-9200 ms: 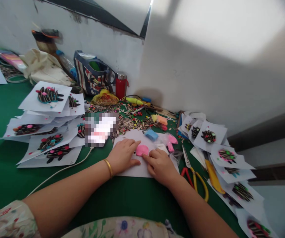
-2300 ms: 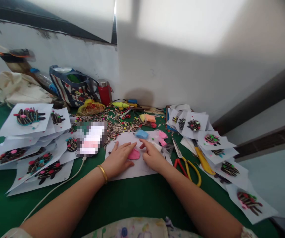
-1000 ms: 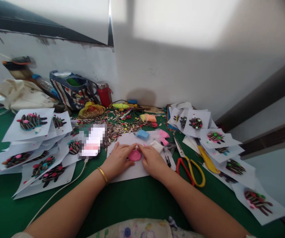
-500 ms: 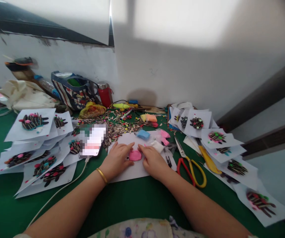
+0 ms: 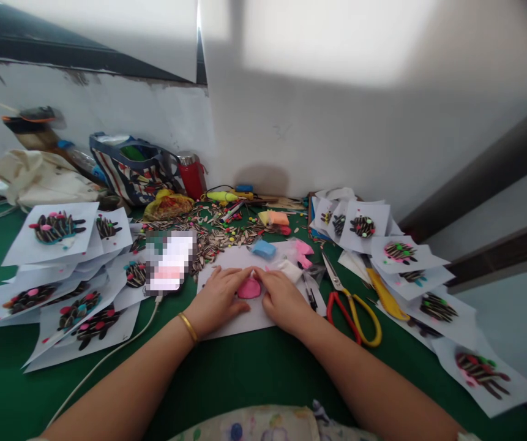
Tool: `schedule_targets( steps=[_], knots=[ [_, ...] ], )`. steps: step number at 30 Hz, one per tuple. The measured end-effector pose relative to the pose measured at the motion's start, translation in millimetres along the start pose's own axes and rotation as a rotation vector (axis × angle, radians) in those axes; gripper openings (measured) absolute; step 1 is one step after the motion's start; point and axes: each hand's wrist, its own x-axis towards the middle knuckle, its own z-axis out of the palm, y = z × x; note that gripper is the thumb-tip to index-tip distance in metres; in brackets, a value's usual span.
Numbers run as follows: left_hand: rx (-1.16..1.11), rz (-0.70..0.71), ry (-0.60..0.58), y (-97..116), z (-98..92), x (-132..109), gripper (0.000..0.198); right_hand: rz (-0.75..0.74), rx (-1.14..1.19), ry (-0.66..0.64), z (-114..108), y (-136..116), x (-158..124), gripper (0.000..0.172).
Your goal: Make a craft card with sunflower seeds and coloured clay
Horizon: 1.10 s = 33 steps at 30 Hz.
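A flat rounded patch of pink modelling clay (image 5: 249, 289) lies on a white sheet of paper (image 5: 233, 329) between my hands. My left hand (image 5: 221, 299) rests at its left side, index finger stretched along the top edge and thumb apart below. From the right, my right hand (image 5: 283, 300) reaches in with fingers curled and index finger pointing to the clay's upper edge. Both index fingertips meet there by a tiny pale bit, too small to name. Whether the right fingers pinch anything is hidden.
Scissors (image 5: 351, 306) and a yellow-handled cutter (image 5: 386, 294) lie at right. A phone (image 5: 169, 263) with a cable is at left. Seed-collage sheets (image 5: 56, 229) flank both sides. Blue clay (image 5: 264, 248), pink clay (image 5: 303, 252) and scattered seeds (image 5: 212, 236) lie behind.
My index fingertips have come together over the clay's top edge; they were apart before. My left thumb has shifted slightly right. The view has turned slightly.
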Motion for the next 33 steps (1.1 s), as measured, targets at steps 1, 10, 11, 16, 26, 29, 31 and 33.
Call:
schedule_targets(
  steps=[1,10,11,16,26,29,31,33],
  knots=[
    [-0.009,0.012,-0.019,0,0.7,0,0.080,0.003,-0.001,-0.001,0,0,0,0.063],
    [0.007,0.012,-0.005,4,0.6,5,0.072,0.014,-0.015,-0.018,3,1,0,0.062],
    [-0.005,0.014,0.008,3,0.1,4,0.071,0.017,-0.011,-0.018,3,1,0,0.063],
    [-0.033,-0.073,0.071,-3,-5.3,1,0.067,0.015,-0.004,-0.027,-1,-1,0,0.064],
    [0.090,-0.061,0.048,-1,-8.6,-3,0.064,0.022,-0.015,-0.029,0,-2,-1,0.063],
    [0.092,-0.073,0.042,-2,-8.9,-4,0.065,0.019,-0.013,-0.019,0,-2,-1,0.063],
    [0.081,-0.078,0.034,-1,-9.0,-5,0.067,0.018,-0.012,-0.019,0,-2,-2,0.063],
    [0.069,-0.077,0.020,1,-9.8,-6,0.066,0.022,-0.013,-0.021,0,-2,-1,0.063]
  ],
)
